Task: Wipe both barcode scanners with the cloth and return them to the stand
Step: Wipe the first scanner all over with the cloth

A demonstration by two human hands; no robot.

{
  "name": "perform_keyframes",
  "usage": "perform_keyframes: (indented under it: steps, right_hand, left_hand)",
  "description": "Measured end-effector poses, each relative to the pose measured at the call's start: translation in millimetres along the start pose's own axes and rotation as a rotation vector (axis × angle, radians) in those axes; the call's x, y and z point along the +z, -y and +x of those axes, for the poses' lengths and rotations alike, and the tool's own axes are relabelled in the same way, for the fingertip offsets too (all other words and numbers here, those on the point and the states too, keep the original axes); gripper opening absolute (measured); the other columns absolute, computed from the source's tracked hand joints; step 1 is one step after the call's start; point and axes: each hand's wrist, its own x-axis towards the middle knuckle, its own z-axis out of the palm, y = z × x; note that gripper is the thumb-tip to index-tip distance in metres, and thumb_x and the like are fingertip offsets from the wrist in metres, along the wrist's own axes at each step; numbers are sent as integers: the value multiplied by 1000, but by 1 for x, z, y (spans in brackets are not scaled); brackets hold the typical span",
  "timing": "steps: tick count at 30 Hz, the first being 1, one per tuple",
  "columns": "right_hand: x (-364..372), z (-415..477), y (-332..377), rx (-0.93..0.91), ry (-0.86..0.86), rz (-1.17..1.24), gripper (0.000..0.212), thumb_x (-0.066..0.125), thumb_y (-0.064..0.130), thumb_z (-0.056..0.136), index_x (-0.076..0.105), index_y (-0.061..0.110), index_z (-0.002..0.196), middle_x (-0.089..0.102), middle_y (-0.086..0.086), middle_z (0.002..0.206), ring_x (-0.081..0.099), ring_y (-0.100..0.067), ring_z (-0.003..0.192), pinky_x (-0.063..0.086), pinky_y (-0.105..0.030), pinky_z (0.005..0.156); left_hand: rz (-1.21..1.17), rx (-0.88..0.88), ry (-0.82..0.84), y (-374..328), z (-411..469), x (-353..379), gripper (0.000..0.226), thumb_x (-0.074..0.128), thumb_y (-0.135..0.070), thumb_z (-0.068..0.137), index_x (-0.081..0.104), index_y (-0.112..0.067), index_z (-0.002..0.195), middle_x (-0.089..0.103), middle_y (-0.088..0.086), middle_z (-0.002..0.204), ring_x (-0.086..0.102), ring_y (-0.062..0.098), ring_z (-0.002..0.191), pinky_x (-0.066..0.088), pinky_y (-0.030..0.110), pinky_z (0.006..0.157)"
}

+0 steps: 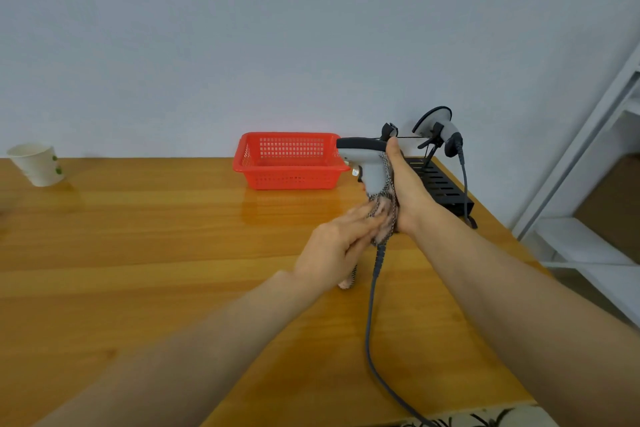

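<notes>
Right hand (407,191) is wrapped around the handle of a grey scanner (369,165), holding it upright above the desk (138,253) with the checked cloth (384,215) caught between palm and handle. Its dark-topped head points left, toward the red basket (289,159). Left hand (337,246) comes in from the near left, fingers (367,218) pressed flat against the cloth at the base of the handle; a loose end of the cloth hangs below this hand (whether it reaches the desk cannot be told). From the bottom of the handle a grey cable (372,322) drops and curves toward the near edge of the desk.

Behind the held scanner, at the far right of the desk, stands the black stand (443,187) with a slotted base. The second scanner (440,130) rests in its right cradle, its own cable trailing down the right side, while the left cradle (389,130) shows just above the held scanner. A white paper cup (36,165) sits at the far left.
</notes>
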Motion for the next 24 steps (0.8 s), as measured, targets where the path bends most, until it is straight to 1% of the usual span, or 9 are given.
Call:
perform_keyframes:
  steps: [3, 6, 10, 13, 16, 18, 20, 22, 24]
  right_hand:
    - [-4, 6, -3, 5, -44, 21, 89, 59, 79, 56, 65, 10, 111, 68, -6, 88, 64, -19, 70, 52, -31, 63]
    - [-6, 9, 2, -43, -87, 24, 84, 53, 80, 63, 66, 12, 110, 69, -6, 89, 64, -19, 71, 51, -32, 59]
    - [1, 8, -1, -39, -74, -54, 83, 54, 82, 61, 67, 13, 105, 71, -7, 91, 68, -23, 78, 55, -39, 77]
    - [9, 6, -8, 5, -56, -68, 86, 55, 83, 58, 65, 14, 108, 71, -9, 89, 68, -26, 74, 55, -41, 73]
    - [5, 8, -1, -18, -93, -47, 85, 53, 83, 59, 65, 12, 106, 67, -9, 86, 63, -23, 65, 52, -35, 63]
    - [0, 7, 4, -48, -138, -81, 86, 50, 83, 61, 65, 13, 108, 68, -8, 93, 64, -21, 72, 52, -33, 63]
    - [-1, 4, 8, -61, -167, -129, 84, 48, 83, 64, 65, 14, 108, 70, -7, 96, 65, -21, 78, 53, -34, 68]
    - [2, 1, 5, -54, -147, -142, 78, 50, 80, 67, 65, 14, 105, 70, -5, 90, 65, -19, 77, 53, -32, 66]
    - [11, -6, -3, -34, -90, -137, 70, 50, 76, 71, 67, 15, 98, 69, -4, 80, 64, -19, 71, 52, -31, 62]
  left_hand:
    - [72, 8, 25, 14, -14, -7, 33, 52, -7, 88, 66, -4, 118, 58, 12, 129, 48, 11, 121, 37, 13, 102]
    - [26, -166, -174, 17, -14, -13, 20, 55, -3, 90, 72, -4, 101, 71, 6, 108, 58, -6, 105, 48, 20, 91]
    - [-137, -340, -417, -2, 13, -13, 27, 58, -9, 92, 66, -11, 118, 64, -7, 116, 59, -3, 106, 45, 11, 92]
    - [-68, -179, -299, -14, 17, -2, 30, 55, -8, 92, 64, -7, 121, 60, -1, 123, 49, -6, 117, 36, 6, 98]
    - [79, -150, -90, 3, -1, -1, 31, 52, -5, 88, 67, -2, 115, 69, 18, 110, 64, 25, 106, 48, 25, 88]
    - [187, -321, 152, 14, -8, -6, 30, 50, -12, 93, 67, -9, 117, 67, 16, 112, 59, 33, 110, 47, 40, 92]
    - [276, -582, 238, 16, -3, -13, 35, 50, -26, 93, 61, -27, 126, 50, 12, 139, 29, 33, 139, 27, 46, 112]
    - [25, -812, 78, 2, 13, -24, 40, 49, -27, 92, 54, -30, 132, 33, 5, 151, 17, 27, 144, 31, 39, 108]
    - [-538, -1003, -87, -12, 31, -35, 38, 51, -23, 93, 54, -20, 131, 43, 3, 143, 37, 24, 133, 43, 31, 93]
